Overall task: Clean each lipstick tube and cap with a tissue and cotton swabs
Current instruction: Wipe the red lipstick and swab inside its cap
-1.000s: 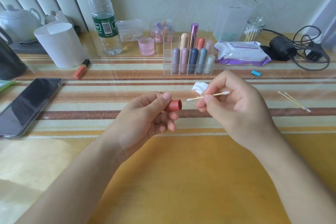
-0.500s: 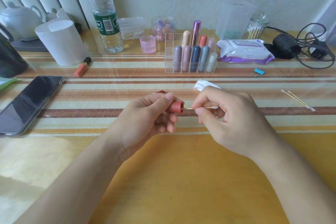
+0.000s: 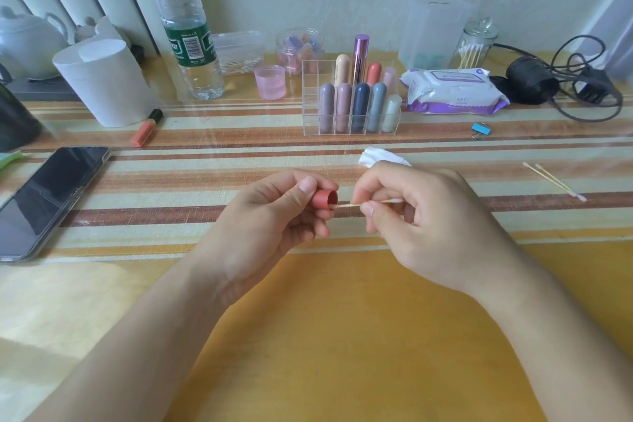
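Fingers (image 3: 308, 187) of the left hand (image 3: 270, 229) curl round a red lipstick cap (image 3: 323, 199), thumb on top, its open mouth facing three o'clock. The right hand (image 3: 424, 226) pinches a cotton swab (image 3: 346, 205) between thumb and forefinger. The stick lies level, and its far tip meets the cap's mouth at the lower rim, where it is hidden. Both hands hover above the striped table (image 3: 342, 336).

From the hands, a crumpled tissue (image 3: 371, 156) lies at twelve o'clock, just beyond the right knuckles. Two spare swabs (image 3: 555, 181) lie at three o'clock and a phone (image 3: 51, 195) at nine. Farther off at twelve, a clear organiser (image 3: 310, 96) holds upright lipstick tubes (image 3: 359, 103). An orange lipstick (image 3: 146, 128) lies at ten o'clock and a wipes pack (image 3: 452, 92) at one.
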